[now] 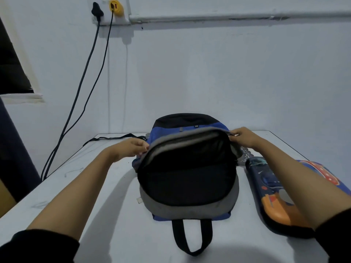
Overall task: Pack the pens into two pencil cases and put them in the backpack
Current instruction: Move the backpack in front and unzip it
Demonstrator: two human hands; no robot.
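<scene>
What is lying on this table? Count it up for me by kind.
Backpack: 1
Pencil cases: 2 (dark blue case; red-patterned case, partly behind the right forearm)
Total: 3

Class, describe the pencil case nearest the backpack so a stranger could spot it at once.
On the white table, an open backpack lies in the middle. Directly right of it lies a long pencil case, partly under the right forearm. It is navy with an orange near end; the case beyond it shows a red oval.
</scene>
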